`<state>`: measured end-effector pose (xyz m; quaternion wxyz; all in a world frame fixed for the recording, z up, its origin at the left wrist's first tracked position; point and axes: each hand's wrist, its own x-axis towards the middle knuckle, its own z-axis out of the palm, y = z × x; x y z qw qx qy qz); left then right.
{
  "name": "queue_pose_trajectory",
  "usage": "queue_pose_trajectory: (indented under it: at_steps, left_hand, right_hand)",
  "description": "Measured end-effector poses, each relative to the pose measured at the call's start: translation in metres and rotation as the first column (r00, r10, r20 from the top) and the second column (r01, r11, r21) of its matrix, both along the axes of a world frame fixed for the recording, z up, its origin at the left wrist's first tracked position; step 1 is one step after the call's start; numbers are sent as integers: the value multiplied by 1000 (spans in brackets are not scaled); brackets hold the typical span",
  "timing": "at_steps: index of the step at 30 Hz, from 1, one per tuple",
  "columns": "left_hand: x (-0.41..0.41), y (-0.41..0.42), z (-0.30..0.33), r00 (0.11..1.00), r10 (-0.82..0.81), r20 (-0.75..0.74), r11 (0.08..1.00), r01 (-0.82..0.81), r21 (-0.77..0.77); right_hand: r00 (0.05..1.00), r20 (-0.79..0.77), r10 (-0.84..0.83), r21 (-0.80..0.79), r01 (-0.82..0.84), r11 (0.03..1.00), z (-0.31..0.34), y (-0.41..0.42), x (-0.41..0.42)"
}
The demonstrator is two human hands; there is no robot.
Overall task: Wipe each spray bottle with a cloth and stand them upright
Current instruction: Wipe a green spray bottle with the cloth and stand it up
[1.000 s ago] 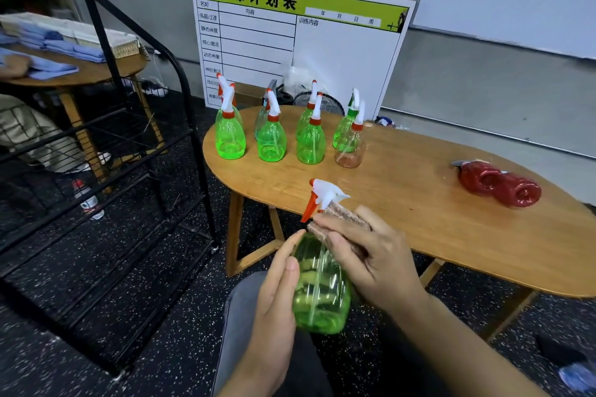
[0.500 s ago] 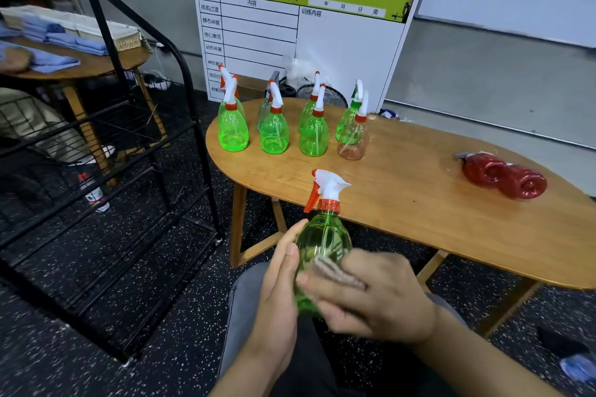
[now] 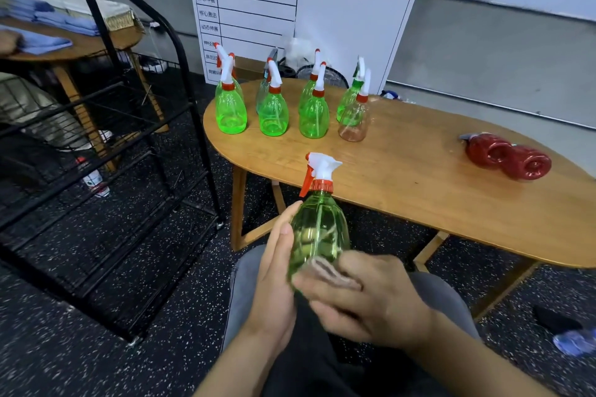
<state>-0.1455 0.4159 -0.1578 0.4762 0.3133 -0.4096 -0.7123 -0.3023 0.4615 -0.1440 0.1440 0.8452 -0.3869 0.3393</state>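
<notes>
Since a second ago the right hand (image 3: 364, 296) has slid with the cloth (image 3: 332, 274) from the neck of the green bottle (image 3: 319, 232) down to its lower body, and the bottle now stands more upright above the lap.

That hand has its fingers curled over the folded cloth and presses it against the lower front of the bottle. The left hand (image 3: 274, 271) lies flat along the left side of the bottle, fingers straight and together, and steadies it. I judge the wiping of this bottle is nearly finished, because the cloth is already near the base.

To do the step well, the left hand should turn the bottle while the cloth goes around, so the back side and the bottom are also wiped. The white nozzle (image 3: 321, 166) and orange trigger should not be squeezed by mistake. After that the bottle belongs beside the standing group.

On the wooden table (image 3: 419, 203) eight bottles (image 3: 274, 113) stand upright in two rows: most are green, one at the right end is clear and brownish. They look see-through; I cannot tell whether there is liquid inside. Two red bottles (image 3: 509, 159) lie on their sides near the right end, touching each other, probably not yet wiped.
</notes>
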Motion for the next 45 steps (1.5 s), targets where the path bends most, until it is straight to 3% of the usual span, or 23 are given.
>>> queue_pose_trajectory:
  at_steps: [4, 8, 13, 23, 30, 33, 35, 38, 40, 43, 45]
  left_hand:
    - [-1, 0, 3, 1000, -7, 24, 999, 8, -31]
    - [0, 2, 4, 998, -15, 58, 999, 18, -45]
    - [3, 6, 8, 995, -41, 91, 993, 51, -111]
    - [-3, 13, 12, 979, -180, -92, 982, 175, -65]
    - [-2, 10, 9, 991, -134, -23, 988, 131, -84]
    - [-4, 10, 7, 997, -78, 2, 993, 78, -89]
    - [-4, 8, 6, 999, -46, 5, 995, 46, -87]
    - [-2, 5, 5, 999, -49, 3, 997, 49, -67]
    - [-1, 5, 5, 998, -62, -17, 996, 60, -63]
    - [0, 6, 7, 998, -69, -4, 995, 69, -79]
    - [-2, 6, 6, 997, -68, 32, 994, 71, -79]
  right_hand:
    - [996, -85, 8, -59, -13, 998, 3, 1, -7]
    - [990, 102, -101, -41, 106, 994, 17, -18, -4]
    - [873, 409, -267, 156, 221, 963, 30, -44, -17]
    - [774, 582, -248, 182, 173, 968, 37, -35, -21]
    - [759, 598, -256, 221, 151, 964, 35, -37, -15]
    - [793, 558, -245, 228, 137, 964, 26, -33, -10]
    - [869, 444, -216, 173, 153, 973, 21, -27, -7]
    - [992, 90, -94, -6, 94, 996, 14, -14, -3]
    - [995, -104, -13, -89, 4, 996, 11, -5, -2]
    - [984, -176, 30, -120, -51, 991, 18, -5, -6]
    - [993, -117, -19, -108, 6, 994, 24, -14, -11]
